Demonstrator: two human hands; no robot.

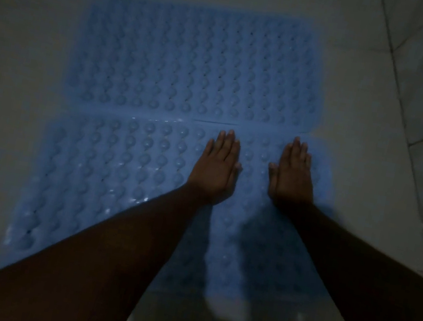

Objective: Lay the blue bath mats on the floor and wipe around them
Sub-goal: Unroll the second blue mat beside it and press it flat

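Pressing hands [253, 173] flat, near mat [118, 173], far mat [193, 59] adjoining

2 blue bath mats lay flat on the floor [23, 72], edge to edge. Far mat [196, 59] and near mat [118, 173] both showed rows of round bumps and small holes; the near mat sat offset slightly rightward, glistening wet.

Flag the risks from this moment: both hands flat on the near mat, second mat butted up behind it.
1. The floor looks glossy, maybe wet; pressing could slide the near mat.
2. The seam with the far mat may gap or overlap.
3. Left hand and right hand hold no cloth; wiping looks unstarted.
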